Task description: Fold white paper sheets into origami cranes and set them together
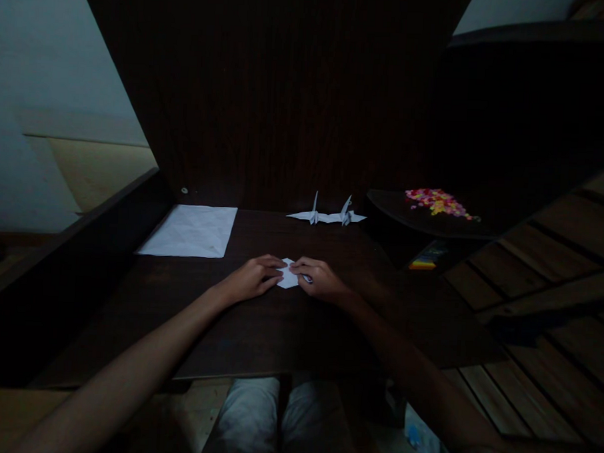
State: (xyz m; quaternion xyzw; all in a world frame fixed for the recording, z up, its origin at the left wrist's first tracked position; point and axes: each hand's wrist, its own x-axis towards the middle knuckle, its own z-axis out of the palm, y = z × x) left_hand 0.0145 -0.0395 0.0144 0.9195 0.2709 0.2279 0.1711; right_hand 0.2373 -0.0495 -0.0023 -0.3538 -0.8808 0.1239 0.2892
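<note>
A small piece of folded white paper [288, 277] lies on the dark desk in front of me, its lower edge coming to a blunt point. My left hand [257, 276] holds its left side, fingertips on top and the thumb near the lower edge. From the right, my right hand [318, 278] grips the other side, fingers bent over the paper and hiding part of it. Beyond my hands, two folded paper cranes [327, 217] stand at the back of the desk, apparently joined or touching. To the left lies a flat white paper sheet [194, 230] with faint creases.
A raised corner shelf [407, 218] at the right bears a heap of small colourful pieces [443, 202]. Under it sits something with rainbow colours [423, 264]. A low side board [81, 237] bounds the desk at the left, and a tall dark panel [277, 98] rises behind.
</note>
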